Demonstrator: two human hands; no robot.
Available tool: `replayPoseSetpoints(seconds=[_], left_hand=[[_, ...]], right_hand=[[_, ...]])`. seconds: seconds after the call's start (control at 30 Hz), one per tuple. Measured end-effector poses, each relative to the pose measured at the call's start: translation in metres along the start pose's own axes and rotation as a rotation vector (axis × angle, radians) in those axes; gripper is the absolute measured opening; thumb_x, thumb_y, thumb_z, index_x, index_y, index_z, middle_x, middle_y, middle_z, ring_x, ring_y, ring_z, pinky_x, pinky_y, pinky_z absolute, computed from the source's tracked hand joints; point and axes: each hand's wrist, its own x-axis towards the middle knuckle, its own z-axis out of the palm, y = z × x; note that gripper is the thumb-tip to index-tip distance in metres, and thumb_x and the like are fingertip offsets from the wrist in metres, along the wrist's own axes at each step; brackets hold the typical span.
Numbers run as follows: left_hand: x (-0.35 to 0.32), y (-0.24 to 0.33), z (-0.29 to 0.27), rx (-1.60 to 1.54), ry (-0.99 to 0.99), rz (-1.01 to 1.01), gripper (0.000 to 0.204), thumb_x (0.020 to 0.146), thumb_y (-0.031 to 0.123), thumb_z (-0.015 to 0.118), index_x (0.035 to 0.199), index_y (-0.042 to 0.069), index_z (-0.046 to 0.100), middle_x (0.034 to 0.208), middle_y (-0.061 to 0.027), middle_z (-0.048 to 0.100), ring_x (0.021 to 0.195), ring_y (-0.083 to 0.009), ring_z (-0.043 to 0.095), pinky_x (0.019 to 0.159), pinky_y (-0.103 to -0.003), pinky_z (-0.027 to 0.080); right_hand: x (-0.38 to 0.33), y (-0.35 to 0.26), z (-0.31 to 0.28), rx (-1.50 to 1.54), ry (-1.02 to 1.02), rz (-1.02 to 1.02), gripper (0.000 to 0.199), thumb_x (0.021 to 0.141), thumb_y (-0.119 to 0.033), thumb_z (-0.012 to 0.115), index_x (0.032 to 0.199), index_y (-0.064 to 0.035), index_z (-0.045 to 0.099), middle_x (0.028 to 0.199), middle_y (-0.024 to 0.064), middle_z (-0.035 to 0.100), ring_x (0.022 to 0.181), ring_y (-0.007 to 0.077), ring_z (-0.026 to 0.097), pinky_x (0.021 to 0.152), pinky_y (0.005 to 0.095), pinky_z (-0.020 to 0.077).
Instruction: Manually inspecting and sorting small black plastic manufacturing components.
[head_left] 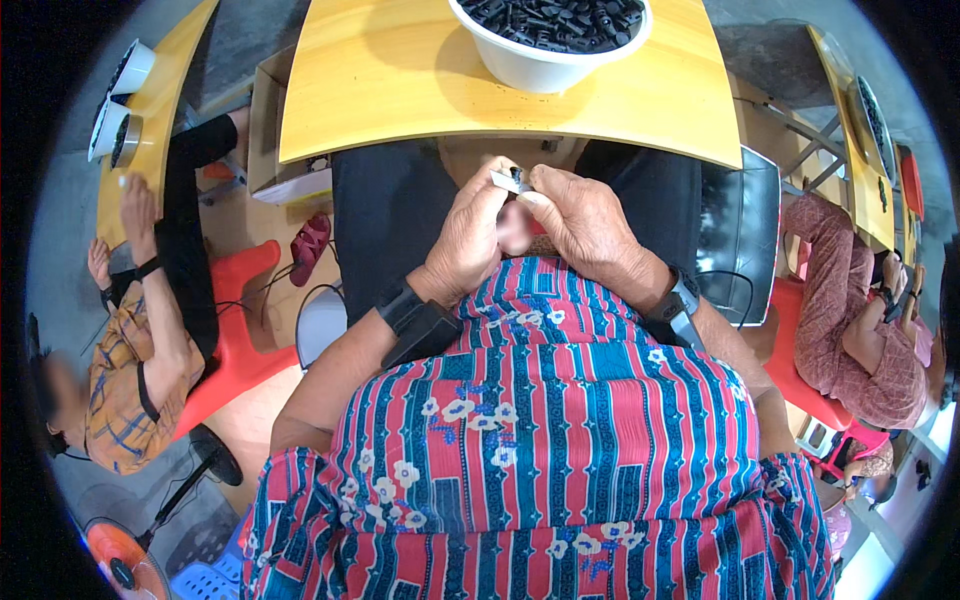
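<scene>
My two hands meet over my lap, just short of the table's near edge. My left hand (462,240) is closed, its thumb and fingers pinching a small black plastic part (516,173) that shows only at its tip. From the other side my right hand (592,222) is closed too, with its thumb and forefinger on a short pale flat strip (506,183). The strip lies right against the black part; fingers hide most of both. Beyond the hands, a white tub (555,68) full of small black plastic parts (555,22) stands on the yellow table (390,100).
At left, a person (140,370) sits on a red stool (240,300) by another table with tubs. Another person (850,300) sits at right. A cardboard box (270,130) and a dark red shoe (310,247) are left of my legs; an orange fan (125,560) stands lower left.
</scene>
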Motion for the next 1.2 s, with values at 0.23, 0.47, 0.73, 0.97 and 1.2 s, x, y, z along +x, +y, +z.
replayPoseSetpoints(seconds=[0.23, 0.47, 0.73, 0.97, 1.2], left_hand=[[-0.0005, -0.0013, -0.0011, -0.039, -0.007, -0.003, 0.020, 0.102, 0.031, 0.038, 0.090, 0.015, 0.043, 0.072, 0.0046, 0.037, 0.055, -0.0032, 0.031, 0.052, -0.020, 0.032], [-0.0008, -0.0023, -0.0023, -0.026, -0.011, -0.007, 0.021, 0.102, 0.031, 0.038, 0.091, 0.015, 0.043, 0.071, 0.0048, 0.038, 0.055, -0.0027, 0.032, 0.052, -0.020, 0.032], [-0.0012, -0.0041, -0.0024, -0.007, 0.006, -0.004, 0.021, 0.102, 0.032, 0.038, 0.093, 0.015, 0.044, 0.072, 0.0046, 0.038, 0.055, -0.0033, 0.031, 0.053, -0.021, 0.034], [-0.0019, -0.0044, -0.0024, -0.018, -0.027, 0.016, 0.023, 0.102, 0.034, 0.038, 0.093, 0.014, 0.044, 0.072, 0.0041, 0.038, 0.055, -0.0036, 0.031, 0.054, -0.022, 0.034], [-0.0018, -0.0032, 0.0003, 0.019, 0.010, 0.000, 0.024, 0.102, 0.034, 0.037, 0.091, 0.014, 0.043, 0.072, 0.0042, 0.037, 0.055, -0.0034, 0.031, 0.053, -0.021, 0.034]], right_hand=[[-0.0006, 0.0029, 0.0003, -0.025, -0.017, -0.038, 0.023, 0.096, -0.027, 0.048, 0.089, -0.0054, 0.053, 0.078, 0.0184, 0.058, 0.075, 0.0394, 0.059, 0.063, 0.0460, 0.0455], [-0.0017, 0.0045, 0.0042, 0.024, -0.009, -0.018, 0.023, 0.096, -0.027, 0.048, 0.088, -0.0056, 0.052, 0.077, 0.0181, 0.059, 0.073, 0.0398, 0.059, 0.063, 0.0469, 0.0452], [-0.0022, 0.0030, 0.0043, 0.014, -0.005, 0.015, 0.025, 0.095, -0.029, 0.049, 0.086, -0.0059, 0.052, 0.077, 0.0183, 0.059, 0.074, 0.0402, 0.059, 0.063, 0.0473, 0.0450], [-0.0029, 0.0044, 0.0033, -0.041, -0.020, -0.043, 0.026, 0.095, -0.030, 0.049, 0.086, -0.0057, 0.053, 0.077, 0.0186, 0.058, 0.074, 0.0403, 0.058, 0.063, 0.0471, 0.0448], [-0.0031, 0.0019, 0.0028, 0.019, -0.019, 0.037, 0.024, 0.095, -0.028, 0.049, 0.086, -0.0056, 0.052, 0.077, 0.0182, 0.058, 0.074, 0.0398, 0.058, 0.063, 0.0469, 0.0448]])
